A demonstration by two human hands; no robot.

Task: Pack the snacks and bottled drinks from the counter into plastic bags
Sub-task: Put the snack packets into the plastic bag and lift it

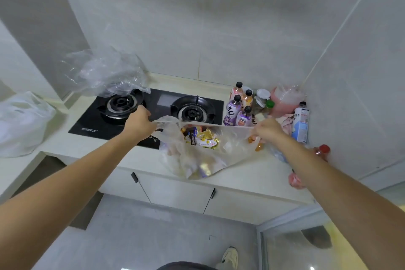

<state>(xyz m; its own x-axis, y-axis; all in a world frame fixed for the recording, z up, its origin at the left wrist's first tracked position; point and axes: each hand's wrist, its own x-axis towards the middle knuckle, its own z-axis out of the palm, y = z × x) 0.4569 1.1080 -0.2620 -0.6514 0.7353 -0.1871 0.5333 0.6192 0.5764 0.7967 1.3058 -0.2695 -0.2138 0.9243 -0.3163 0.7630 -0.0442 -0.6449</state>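
Observation:
A clear plastic bag (232, 149) sits on the counter in front of the stove, its mouth stretched wide. My left hand (140, 124) grips the bag's left rim and my right hand (268, 130) grips its right rim. Inside lie several snack packets (202, 137), yellow and white wrappers on top. Behind the bag stand several bottled drinks (238, 107), purple and orange with black caps. A white-and-blue bottle (300, 121) stands at the right wall. A red-capped bottle (322, 151) lies beyond my right forearm.
A black two-burner gas stove (153, 109) fills the counter's left half. A crumpled clear bag (105, 72) lies over its left burner. A filled white bag (19, 125) sits on the lower counter at far left. A pink bag (285, 99) and jars crowd the back right corner.

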